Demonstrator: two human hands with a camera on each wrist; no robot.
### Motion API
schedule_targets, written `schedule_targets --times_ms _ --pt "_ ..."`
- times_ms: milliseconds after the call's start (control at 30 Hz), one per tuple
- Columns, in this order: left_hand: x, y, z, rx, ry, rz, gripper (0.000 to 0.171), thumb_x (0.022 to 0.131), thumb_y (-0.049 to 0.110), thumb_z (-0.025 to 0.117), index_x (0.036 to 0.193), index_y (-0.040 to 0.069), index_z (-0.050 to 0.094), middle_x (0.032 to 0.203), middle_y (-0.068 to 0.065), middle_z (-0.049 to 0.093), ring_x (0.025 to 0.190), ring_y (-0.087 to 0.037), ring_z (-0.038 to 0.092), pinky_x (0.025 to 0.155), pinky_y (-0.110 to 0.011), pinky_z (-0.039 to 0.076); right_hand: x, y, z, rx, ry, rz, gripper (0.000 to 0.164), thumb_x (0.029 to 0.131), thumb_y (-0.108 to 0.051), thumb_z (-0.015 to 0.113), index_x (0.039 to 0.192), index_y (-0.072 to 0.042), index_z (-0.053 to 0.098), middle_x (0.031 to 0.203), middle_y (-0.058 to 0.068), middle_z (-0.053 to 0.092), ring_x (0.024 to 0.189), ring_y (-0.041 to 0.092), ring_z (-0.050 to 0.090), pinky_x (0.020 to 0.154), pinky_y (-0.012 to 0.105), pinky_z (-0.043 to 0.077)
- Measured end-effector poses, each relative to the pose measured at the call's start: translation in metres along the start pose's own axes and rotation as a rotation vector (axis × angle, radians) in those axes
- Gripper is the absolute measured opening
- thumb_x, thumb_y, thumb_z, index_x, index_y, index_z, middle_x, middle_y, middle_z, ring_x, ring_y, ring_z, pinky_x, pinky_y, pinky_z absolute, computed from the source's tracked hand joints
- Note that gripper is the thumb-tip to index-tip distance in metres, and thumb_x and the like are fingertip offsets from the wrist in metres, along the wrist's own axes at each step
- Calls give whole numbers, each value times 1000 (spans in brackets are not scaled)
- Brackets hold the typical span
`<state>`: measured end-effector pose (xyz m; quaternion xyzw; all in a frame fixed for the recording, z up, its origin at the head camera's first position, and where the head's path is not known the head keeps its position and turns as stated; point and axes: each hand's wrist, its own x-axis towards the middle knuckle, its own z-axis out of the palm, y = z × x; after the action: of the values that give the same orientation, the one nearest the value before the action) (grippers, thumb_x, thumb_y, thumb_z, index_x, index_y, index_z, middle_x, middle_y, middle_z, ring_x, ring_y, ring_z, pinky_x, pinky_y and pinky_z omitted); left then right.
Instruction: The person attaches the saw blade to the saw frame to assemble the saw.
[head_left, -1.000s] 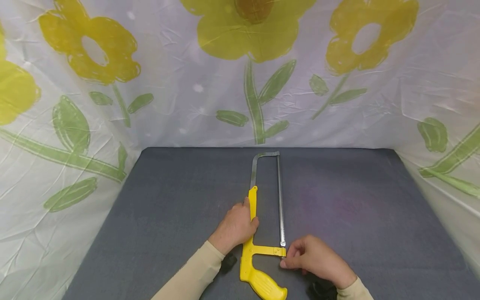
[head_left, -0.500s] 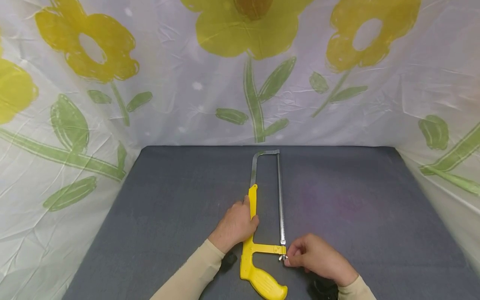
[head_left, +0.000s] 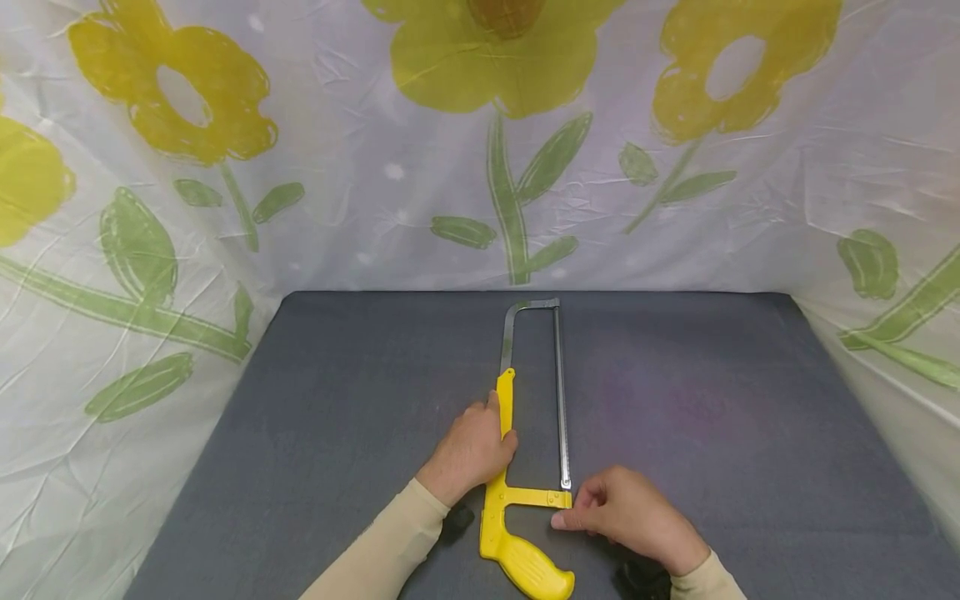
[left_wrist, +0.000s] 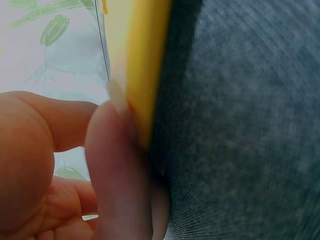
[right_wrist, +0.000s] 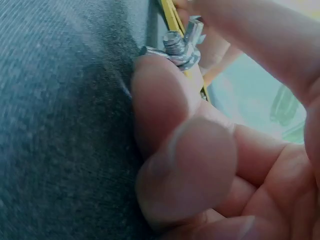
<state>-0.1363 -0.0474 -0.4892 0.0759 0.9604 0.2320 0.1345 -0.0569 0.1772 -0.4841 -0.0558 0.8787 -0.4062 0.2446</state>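
A hacksaw (head_left: 534,497) with a yellow grip and a silver front frame lies flat, its blade (head_left: 561,400) on the right side. My left hand (head_left: 472,446) grips the yellow part of the frame, thumb on the inner side; in the left wrist view fingers (left_wrist: 117,165) press against the yellow edge. At the blade's near end, my right hand (head_left: 626,512) has its fingertips on the wing nut (right_wrist: 187,57). The threaded bolt end (right_wrist: 174,42) pokes out of the nut. From the head view, the thumb hides the nut.
The saw rests on a dark grey cloth-covered table (head_left: 360,358). A white curtain (head_left: 337,167) printed with yellow flowers hangs behind the table and along both sides. Black wrist gear (head_left: 643,577) shows under the right wrist.
The right thumb drew back to the right, baring the wing nut half a second ago, and now reaches left over it again. The left hand and hacksaw have kept their place.
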Motion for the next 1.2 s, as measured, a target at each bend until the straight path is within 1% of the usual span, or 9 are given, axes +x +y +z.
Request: schedule_targets --times_ms 67,133,333,467,600,733,800,1100,1200 --pt "0 0 0 0 0 -2 76 96 33 66 154 -5 34 117 -18 62 70 -15 55 58 -26 50 0 -1 0 0 -6 23 38 77 -55 81 65 -20 71 54 -11 51 47 9 45 43 26 33" --pt "-1 0 0 0 -2 -2 77 96 33 66 154 -5 34 117 -18 62 69 -15 55 57 -26 50 0 -1 0 13 -13 22 37 79 -53 81 67 -19 71 55 -10 53 48 9 47 43 27 36" --pt "-1 1 -1 2 -1 -4 76 96 32 66 154 -5 34 115 -18 62 69 -16 55 57 -26 50 -1 2 -3 56 -45 -41 30 84 -42 79 70 -16 73 58 -8 56 48 9 48 44 28 41" --pt "-1 1 -1 2 0 -8 76 96 32 66 154 -6 34 116 -18 62 69 -16 56 57 -26 50 -1 4 -4 88 -64 -73 19 87 -29 76 75 -15 74 61 -6 58 48 7 48 44 27 42" --pt "-1 1 0 -7 -6 -6 76 96 32 65 154 -6 33 116 -19 62 68 -15 55 55 -25 49 -1 5 -3 112 -69 -54 8 86 -18 75 78 -14 74 63 -5 59 49 8 48 45 27 42" --pt "-1 1 -1 -14 1 18 75 96 30 65 153 -8 34 116 -20 63 68 -15 56 55 -26 49 1 5 -3 125 -58 -4 11 83 -19 80 77 -13 72 64 -5 60 51 11 48 46 28 42" --pt "-1 0 -1 -17 6 29 74 96 29 65 152 -9 34 116 -20 63 68 -15 56 55 -26 49 2 4 -3 131 -59 6 14 82 -19 81 77 -12 71 64 -4 60 52 12 49 47 29 43" --pt "-1 0 -1 -14 6 20 74 96 30 65 152 -8 35 115 -19 63 67 -14 56 54 -24 49 2 4 -5 136 -79 -6 17 81 -22 83 78 -12 70 64 -4 60 55 13 50 48 31 45" --pt "-1 0 -1 -22 5 25 74 96 30 64 152 -8 34 115 -20 63 66 -14 55 54 -24 48 2 4 -5 145 -77 -4 17 80 -22 84 77 -11 71 64 -3 61 56 13 53 49 32 48"
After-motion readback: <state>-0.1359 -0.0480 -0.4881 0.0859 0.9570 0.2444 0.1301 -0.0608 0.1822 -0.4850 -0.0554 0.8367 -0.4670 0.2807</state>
